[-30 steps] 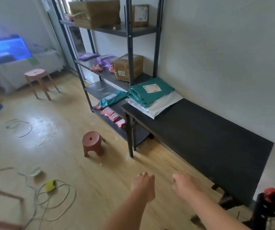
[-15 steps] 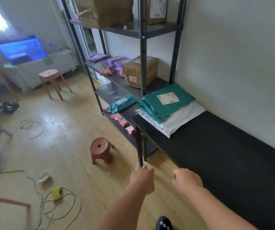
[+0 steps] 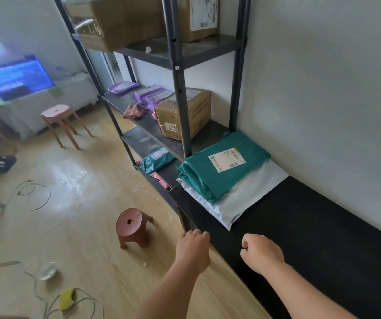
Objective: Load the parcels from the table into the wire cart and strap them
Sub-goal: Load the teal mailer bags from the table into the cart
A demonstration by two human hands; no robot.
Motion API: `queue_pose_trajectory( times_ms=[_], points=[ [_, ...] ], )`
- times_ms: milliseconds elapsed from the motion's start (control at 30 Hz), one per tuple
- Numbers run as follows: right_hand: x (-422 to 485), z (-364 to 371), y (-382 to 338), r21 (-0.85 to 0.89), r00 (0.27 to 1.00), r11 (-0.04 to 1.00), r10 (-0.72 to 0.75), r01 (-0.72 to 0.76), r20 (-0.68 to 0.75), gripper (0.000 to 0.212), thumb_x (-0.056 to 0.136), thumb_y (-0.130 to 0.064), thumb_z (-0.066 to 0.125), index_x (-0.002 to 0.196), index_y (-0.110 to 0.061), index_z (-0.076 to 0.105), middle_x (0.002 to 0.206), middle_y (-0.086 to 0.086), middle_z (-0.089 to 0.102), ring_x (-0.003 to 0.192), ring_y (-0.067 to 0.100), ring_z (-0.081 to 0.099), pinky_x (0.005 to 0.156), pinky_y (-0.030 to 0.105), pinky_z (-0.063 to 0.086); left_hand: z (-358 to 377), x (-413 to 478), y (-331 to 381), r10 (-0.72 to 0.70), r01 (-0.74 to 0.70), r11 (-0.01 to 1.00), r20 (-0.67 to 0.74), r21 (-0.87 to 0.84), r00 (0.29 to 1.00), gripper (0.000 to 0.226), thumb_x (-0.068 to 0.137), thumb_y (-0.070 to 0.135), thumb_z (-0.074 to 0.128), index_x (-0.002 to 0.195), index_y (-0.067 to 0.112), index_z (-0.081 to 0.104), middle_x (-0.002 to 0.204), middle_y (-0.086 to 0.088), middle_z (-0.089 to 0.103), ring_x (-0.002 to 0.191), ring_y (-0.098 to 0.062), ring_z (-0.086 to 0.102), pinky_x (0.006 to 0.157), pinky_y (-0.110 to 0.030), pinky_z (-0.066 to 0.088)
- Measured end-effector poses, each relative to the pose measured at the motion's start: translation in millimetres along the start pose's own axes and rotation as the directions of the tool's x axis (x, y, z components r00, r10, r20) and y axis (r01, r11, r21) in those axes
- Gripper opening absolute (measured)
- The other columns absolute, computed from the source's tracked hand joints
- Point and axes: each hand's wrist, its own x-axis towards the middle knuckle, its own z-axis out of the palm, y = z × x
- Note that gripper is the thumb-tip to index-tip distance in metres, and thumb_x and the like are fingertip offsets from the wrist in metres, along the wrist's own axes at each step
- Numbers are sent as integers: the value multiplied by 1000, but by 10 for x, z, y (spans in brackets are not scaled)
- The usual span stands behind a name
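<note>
Two parcels make up the stack on the black table (image 3: pixel 318 229): a teal parcel (image 3: pixel 225 178) with a white label on top, and a pale grey parcel (image 3: pixel 251 199) beneath it, its margin showing at five o'clock of the teal one. They sit at the table's far end, close by a post of the shelf rack (image 3: pixel 180 93). Both hands are empty, with the fingers curled in. The left hand (image 3: pixel 193 250) hovers by the table's front edge and the right hand (image 3: pixel 262 254) over the dark top. The stack lies at about twelve o'clock of the pair, near but untouched. No wire cart is in view.

The step, I'd say, is the reach for the first pick-up. To do it well, the fingers should uncurl and spread before they arrive. Soft mailers like these likely sag, so a hand slid under the grey one at nine and at three o'clock would lift both as one flat stack. Grabbing only the teal one risks dragging the slick bag below it off the edge. Mind the small brown stool (image 3: pixel 132 226) at nine o'clock of the left hand when turning away loaded.
</note>
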Motion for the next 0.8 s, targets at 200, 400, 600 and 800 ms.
queue_pose_trajectory(
  times_ms=[200, 400, 600, 800],
  points=[
    [266, -263, -7, 459, 994, 883, 111, -96, -5, 9, 94, -26, 55, 94, -28, 64, 90, -11, 65, 81, 8, 62, 64, 24, 50, -254, 333, 60, 20, -35, 998, -285, -48, 958, 28, 94, 16, 44, 117, 25, 59, 108, 6, 61, 100, -17, 53, 91, -30, 39],
    [504, -462, -47, 621, 982, 777, 178, -104, -59, 11, 94, -27, 56, 98, -25, 67, 90, -9, 67, 84, 9, 63, 57, 20, 43, -462, 744, 103, 68, -83, 996, -324, -34, 944, 31, 92, 19, 46, 120, 28, 56, 116, 8, 55, 107, -17, 47, 89, -28, 32],
    [814, -550, -146, 701, 966, 699, 253, -145, -51, 13, 94, -24, 56, 103, -24, 65, 95, -10, 65, 85, 7, 60, 58, 20, 41, -661, 1194, 24, 77, -120, 988, -371, -93, 925, 34, 94, 20, 47, 126, 27, 56, 124, 8, 50, 115, -18, 42, 94, -27, 34],
    [1167, -668, -255, 725, 946, 662, 320, -188, -46, 18, 93, -21, 58, 111, -22, 62, 104, -6, 65, 96, 13, 62, 74, 26, 47, -836, 1652, -81, 175, -239, 959, -346, -151, 922, 42, 92, 15, 47, 132, 25, 54, 132, 6, 46, 119, -18, 37, 101, -27, 36]
  ],
)
